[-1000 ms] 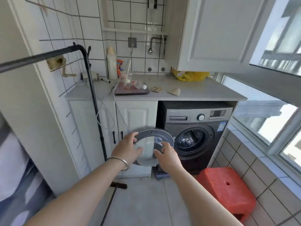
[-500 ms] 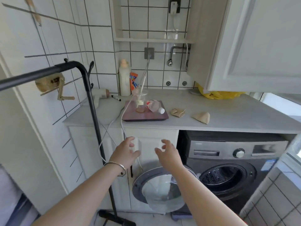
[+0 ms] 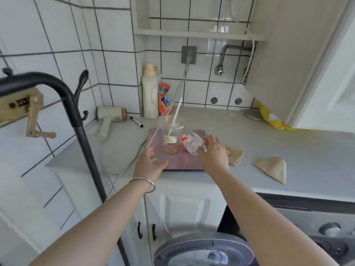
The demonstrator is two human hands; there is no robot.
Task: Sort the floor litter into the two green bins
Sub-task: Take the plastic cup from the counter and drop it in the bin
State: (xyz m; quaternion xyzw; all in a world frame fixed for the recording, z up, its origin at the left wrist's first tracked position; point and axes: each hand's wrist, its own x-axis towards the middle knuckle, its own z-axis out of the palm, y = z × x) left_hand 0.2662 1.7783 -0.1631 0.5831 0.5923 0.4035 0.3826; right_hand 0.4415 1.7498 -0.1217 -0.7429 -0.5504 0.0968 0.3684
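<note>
On the counter lies a mauve board [image 3: 184,162]. A clear plastic cup [image 3: 170,140] with orange dregs and a white straw [image 3: 175,116] stands on it, and a crushed clear plastic bottle [image 3: 189,141] with a red label lies beside the cup. My left hand [image 3: 148,163] hovers open just in front of the cup, fingers spread near a second straw's lower end. My right hand [image 3: 212,153] has thumb and fingers curled around the bottle's near end. Two brown paper cones [image 3: 235,155] [image 3: 272,168] lie to the right. No green bin is in view.
A black rack pole [image 3: 84,135] rises at my left. A detergent bottle [image 3: 150,95], orange packet [image 3: 164,98], hair dryer [image 3: 110,117], marker [image 3: 136,121] and yellow bag [image 3: 272,120] sit at the back. The washing machine's open door [image 3: 203,252] juts out below my arms.
My view has risen from the washer door to the countertop. Both hands left the door and reached forward; the right one has closed on the bottle.
</note>
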